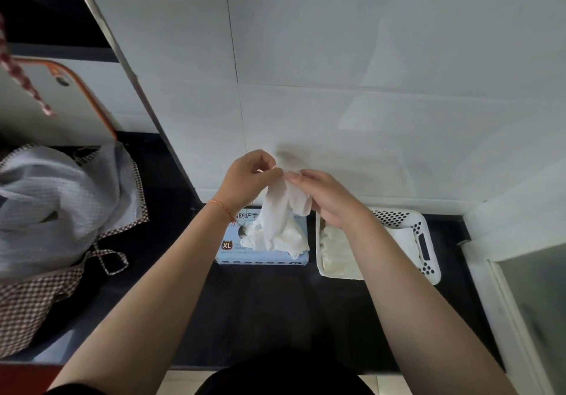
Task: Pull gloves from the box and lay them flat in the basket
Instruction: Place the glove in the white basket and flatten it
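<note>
Both hands, left hand (245, 177) and right hand (321, 194), pinch a thin white disposable glove (280, 211) above the pale-blue cardboard glove box (263, 255); the white perforated plastic basket (424, 241) already holds seemingly several gloves, more remain.

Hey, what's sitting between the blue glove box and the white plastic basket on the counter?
Nothing: the head view shows only a narrow strip of bare black counter between the blue glove box and white perforated basket.

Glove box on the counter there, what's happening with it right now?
A person holds a white glove up above the blue XL glove box, left hand and right hand each pinching its top edge. More gloves bulge from the box opening. The white perforated basket beside it already holds some gloves.
</note>
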The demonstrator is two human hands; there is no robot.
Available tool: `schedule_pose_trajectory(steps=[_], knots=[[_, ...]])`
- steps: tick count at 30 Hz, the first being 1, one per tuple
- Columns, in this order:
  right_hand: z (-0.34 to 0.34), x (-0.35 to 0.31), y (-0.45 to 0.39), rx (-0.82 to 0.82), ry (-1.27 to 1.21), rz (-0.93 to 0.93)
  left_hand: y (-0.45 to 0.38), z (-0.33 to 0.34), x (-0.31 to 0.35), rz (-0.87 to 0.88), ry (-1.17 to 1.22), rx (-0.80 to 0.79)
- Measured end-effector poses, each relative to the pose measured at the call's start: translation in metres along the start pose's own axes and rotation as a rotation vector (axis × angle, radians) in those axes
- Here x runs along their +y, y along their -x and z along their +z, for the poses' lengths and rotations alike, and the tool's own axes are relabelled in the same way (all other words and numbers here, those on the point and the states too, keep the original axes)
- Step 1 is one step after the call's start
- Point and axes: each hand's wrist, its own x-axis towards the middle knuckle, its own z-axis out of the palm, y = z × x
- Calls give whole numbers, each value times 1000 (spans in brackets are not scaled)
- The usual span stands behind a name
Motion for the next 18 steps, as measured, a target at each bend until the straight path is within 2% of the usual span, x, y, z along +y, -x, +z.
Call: schedule_pose_trajectory(steps=[3,6,12,15,18], knots=[[-11,1,5,119,127,-58,2,6,-10,-50,-68,-26],[-18,-3,13,255,254,-93,6,17,-10,-103,-125,-143],[-21,-22,31,282,442,-121,5,32,5,-99,-197,-299],[-24,-26,35,321,447,-176,1,37,6,-47,-363,-266],[-32,-26,39,402,375,-228,-4,38,4,-16,-384,-216]])
